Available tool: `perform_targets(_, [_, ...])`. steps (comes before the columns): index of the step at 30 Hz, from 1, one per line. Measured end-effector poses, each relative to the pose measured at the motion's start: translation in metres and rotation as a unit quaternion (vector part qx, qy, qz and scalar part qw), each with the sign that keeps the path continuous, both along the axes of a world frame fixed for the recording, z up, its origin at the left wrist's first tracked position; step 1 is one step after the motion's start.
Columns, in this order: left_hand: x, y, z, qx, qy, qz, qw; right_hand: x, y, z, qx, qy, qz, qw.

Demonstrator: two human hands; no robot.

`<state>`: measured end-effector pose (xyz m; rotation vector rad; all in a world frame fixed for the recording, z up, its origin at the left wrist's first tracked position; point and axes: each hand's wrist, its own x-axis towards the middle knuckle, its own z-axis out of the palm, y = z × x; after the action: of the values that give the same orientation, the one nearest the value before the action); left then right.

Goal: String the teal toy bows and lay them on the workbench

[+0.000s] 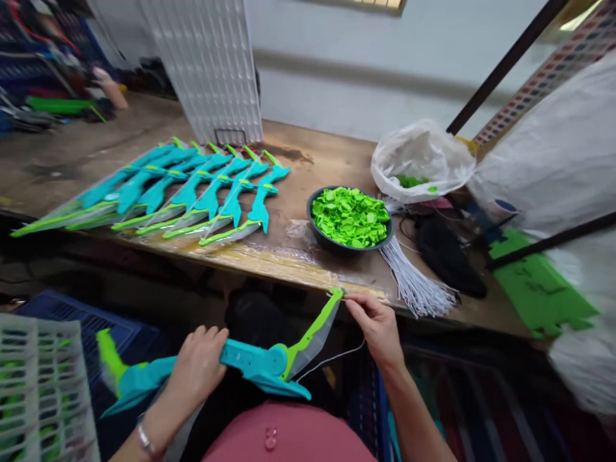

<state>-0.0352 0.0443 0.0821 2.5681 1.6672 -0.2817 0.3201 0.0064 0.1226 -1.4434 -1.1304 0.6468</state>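
A teal toy bow with lime-green limbs lies across my lap. My left hand is wrapped round its teal middle part. At the tip of the right-hand green limb, my right hand is closed in a pinch on a thin white string. The string hangs slack from that hand back toward the bow's teal part. Whether the string is fastened at the tip is too small to tell. The left-hand green limb points away past my left wrist.
Several bagged toy bows lie in a row on the table. A dark bowl holds green plastic pieces, beside a bundle of white strings and a plastic bag. A white crate stands at lower left.
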Motion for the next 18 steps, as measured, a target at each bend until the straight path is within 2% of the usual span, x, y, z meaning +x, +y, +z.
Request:
perform_targets(5, [-0.012,-0.002,0.004,0.012,0.053,-0.002,0.998,-0.009,0.006,-0.008,0.01,-0.054,-0.054,0.997])
perform_targets(12, [-0.022,-0.001,0.01,0.01,0.076,-0.038,0.996,-0.023,0.017,-0.008,0.064,-0.202,-0.01,0.977])
perform_targets(18, [-0.023,0.001,0.014,-0.015,0.06,-0.029,0.998,-0.021,0.025,-0.024,0.039,-0.22,-0.011,0.975])
